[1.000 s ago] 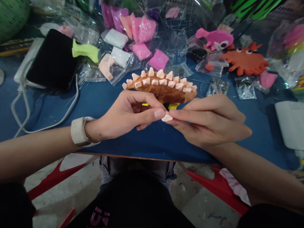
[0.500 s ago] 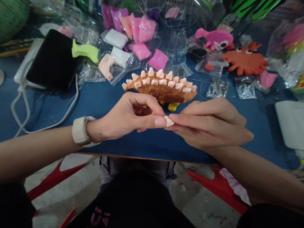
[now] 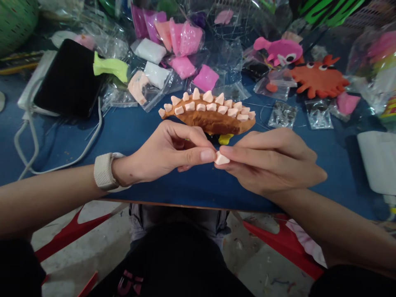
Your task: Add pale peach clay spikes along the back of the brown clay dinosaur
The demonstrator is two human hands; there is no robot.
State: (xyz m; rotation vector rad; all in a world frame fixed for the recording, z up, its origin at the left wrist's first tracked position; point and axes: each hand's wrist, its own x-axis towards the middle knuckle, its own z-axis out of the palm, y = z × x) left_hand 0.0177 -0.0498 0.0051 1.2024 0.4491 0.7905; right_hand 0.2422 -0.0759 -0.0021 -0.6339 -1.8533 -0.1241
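Between the fingertips of both hands is a small pale pink piece of modelling clay [image 3: 222, 158], roughly triangular. My left hand [image 3: 182, 148] pinches it from the left with thumb and forefinger. From the right, the thumb and fingers of my right hand [image 3: 272, 161] press on the same piece. Just beyond the hands stands a brown clay dinosaur figure [image 3: 213, 120] with rows of pale pink spikes along its back and a yellow foot below. My fingers hide part of its lower side.
Bagged clay in pink [image 3: 206, 77] and white [image 3: 150, 50] lies behind the figure. A black tablet-like device [image 3: 69, 78] with a white cable sits left, near a lime clay piece [image 3: 110, 67]. An orange clay crab [image 3: 320, 77] and a pink clay fish [image 3: 280, 50] lie right.
The clay piece has turned slightly between my fingertips and shows a broader, more triangular face. My right hand has shifted a little left. The dinosaur figure stays in place.
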